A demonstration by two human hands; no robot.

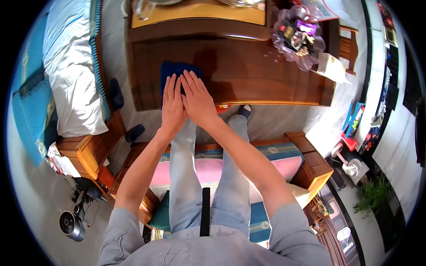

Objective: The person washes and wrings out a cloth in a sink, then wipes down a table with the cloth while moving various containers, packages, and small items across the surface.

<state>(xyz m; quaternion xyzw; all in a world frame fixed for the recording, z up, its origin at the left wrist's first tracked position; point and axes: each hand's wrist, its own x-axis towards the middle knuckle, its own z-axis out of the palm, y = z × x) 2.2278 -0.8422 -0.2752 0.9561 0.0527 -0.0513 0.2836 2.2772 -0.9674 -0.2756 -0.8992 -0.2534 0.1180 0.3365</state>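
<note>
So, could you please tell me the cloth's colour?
The cloth is dark blue, in the head view.

Dark slippers (135, 133) are lying on grey flooring (113, 53).
Colourful packets (306, 27) are sitting in a scalloped tray (305, 64); a leafy plant (375, 195) is standing far right.

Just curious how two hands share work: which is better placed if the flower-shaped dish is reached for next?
Probably the right hand: it is nearer the dish, toward the right end of the table. The left hand lies farther off. Both are over the blue cloth.
</note>
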